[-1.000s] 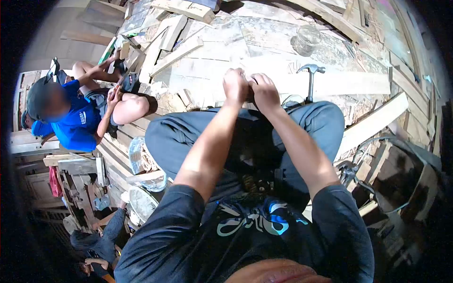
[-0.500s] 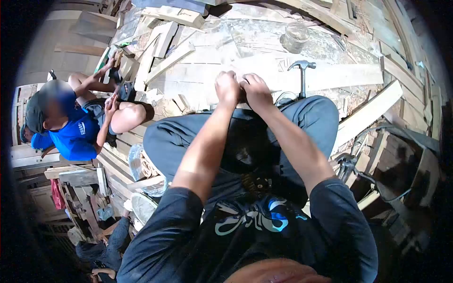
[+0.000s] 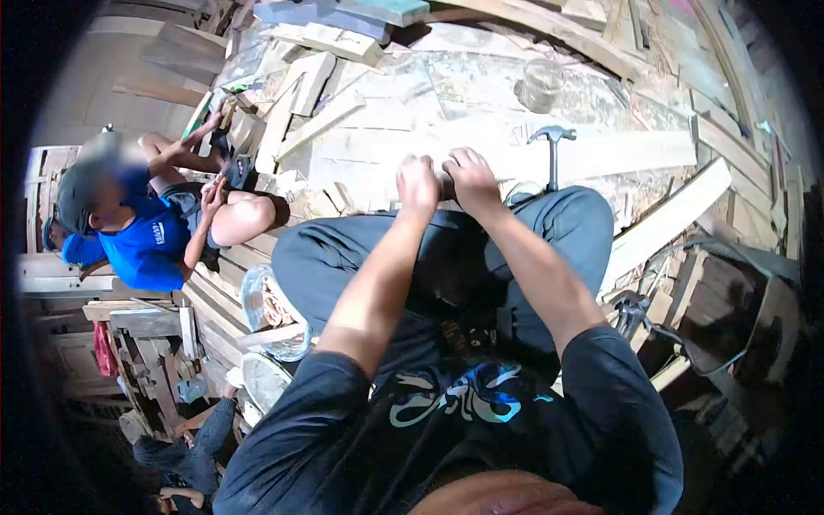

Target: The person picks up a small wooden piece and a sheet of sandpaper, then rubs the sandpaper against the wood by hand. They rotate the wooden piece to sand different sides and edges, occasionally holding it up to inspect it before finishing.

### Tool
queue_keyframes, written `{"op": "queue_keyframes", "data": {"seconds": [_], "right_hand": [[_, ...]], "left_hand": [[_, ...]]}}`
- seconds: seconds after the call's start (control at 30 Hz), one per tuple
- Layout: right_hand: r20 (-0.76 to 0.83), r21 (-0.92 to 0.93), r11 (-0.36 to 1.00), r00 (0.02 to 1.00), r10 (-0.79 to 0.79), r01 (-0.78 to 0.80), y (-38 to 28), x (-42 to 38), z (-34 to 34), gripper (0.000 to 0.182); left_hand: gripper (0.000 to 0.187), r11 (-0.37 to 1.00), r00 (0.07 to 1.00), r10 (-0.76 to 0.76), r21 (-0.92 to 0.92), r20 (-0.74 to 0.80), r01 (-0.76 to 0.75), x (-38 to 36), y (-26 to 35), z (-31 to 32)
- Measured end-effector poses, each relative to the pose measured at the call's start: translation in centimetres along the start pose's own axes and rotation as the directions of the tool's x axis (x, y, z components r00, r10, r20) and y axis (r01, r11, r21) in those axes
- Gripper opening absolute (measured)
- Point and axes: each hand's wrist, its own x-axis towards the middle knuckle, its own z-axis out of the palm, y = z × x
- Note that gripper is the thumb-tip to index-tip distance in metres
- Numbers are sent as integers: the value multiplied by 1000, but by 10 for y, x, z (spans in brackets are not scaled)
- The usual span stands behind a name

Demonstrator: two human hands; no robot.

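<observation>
Side by side above my crossed legs, my left hand [image 3: 418, 184] and my right hand [image 3: 473, 182] have their fingers curled, at the near edge of a brightly lit pale wooden board [image 3: 631, 152]. A small dark thing shows in the gap between the hands, but I cannot make out what the fingers hold. Just right of my right hand, a claw hammer [image 3: 553, 156] lies with its metal head away from me and its handle end by my right knee.
A clear jar [image 3: 541, 86] stands beyond the hammer. Loose planks [image 3: 322, 120] lie at the far left, and another board [image 3: 668, 225] slants at the right. By my left knee is a plastic tub [image 3: 296, 345] of wood pieces. A person in a blue shirt [image 3: 150, 245] sits at the left.
The whole view has shifted slightly, with the scene lower in the frame. My hands sit a little nearer to me, fingers still curled. The hammer stays beside my right hand.
</observation>
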Motion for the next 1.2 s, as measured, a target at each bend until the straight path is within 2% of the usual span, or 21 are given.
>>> {"op": "queue_keyframes", "data": {"seconds": [0.1,0.13,0.2,0.27,0.33,0.4,0.43,0.47,0.53,0.57,0.6,0.67,0.7,0.73,0.77,0.83,0.87,1.0,1.07,1.17,1.2], "right_hand": [[-27,56,997,998,-49,51,3,2,-1,18],[-20,82,995,998,-62,64,3,3,-3,19],[48,131,991,999,-25,19,7,5,1,22],[60,144,989,998,20,-28,3,5,-1,23],[38,175,984,999,12,-18,-17,13,-26,24],[9,367,930,999,39,-40,-29,22,-37,23],[73,454,883,993,97,-120,-36,26,-43,18],[88,507,853,992,94,-125,-51,37,-57,20],[146,736,618,956,255,-277,-80,51,-74,28],[100,768,598,965,241,-229,-95,63,-86,35],[78,852,482,960,270,-205,-101,71,-87,37],[41,810,544,946,322,-220,-119,84,-100,34],[81,705,638,930,359,-308,-127,89,-111,28],[40,750,600,925,379,-278,-117,87,-100,21],[16,736,620,922,386,-273,-116,86,-100,19],[-49,731,641,919,391,-234,-116,88,-101,13],[-70,736,619,879,471,-273,-112,88,-99,13],[-99,728,648,900,424,-226,-117,93,-109,15],[-140,688,698,909,393,-196,-129,101,-111,16],[-108,656,736,944,310,-167,-140,105,-113,17],[-116,631,762,953,280,-147,-142,106,-112,18]], "left_hand": [[8,980,965,-193,-16,179,199,-14,6,-27],[17,950,919,-295,-18,261,310,-11,5,-35],[30,753,863,-377,-431,337,498,-1,12,-69],[45,326,773,-250,-701,584,635,18,-2,-86],[47,244,829,-53,-797,557,552,33,8,-133],[42,440,882,78,-810,465,388,51,13,-171],[32,385,894,154,-859,420,337,57,10,-178],[30,411,908,198,-872,370,266,62,5,-182],[25,446,916,291,-886,275,125,71,-1,-182],[21,419,934,241,-896,264,146,67,3,-185],[17,388,947,205,-909,246,152,63,2,-186],[13,248,957,165,-949,238,194,50,6,-185],[13,247,961,161,-952,225,181,44,9,-191],[12,252,965,153,-952,214,171,39,12,-195],[12,281,944,143,-927,298,250,39,9,-193],[14,351,966,89,-915,244,199,36,4,-200],[15,375,976,60,-911,207,170,38,1,-204],[15,430,999,-41,-903,-12,7,43,-9,-200],[17,404,995,-60,-910,74,92,45,-6,-202],[21,324,991,81,-943,111,79,39,4,-207],[24,380,975,179,-923,131,54,40,2,-202]]}}
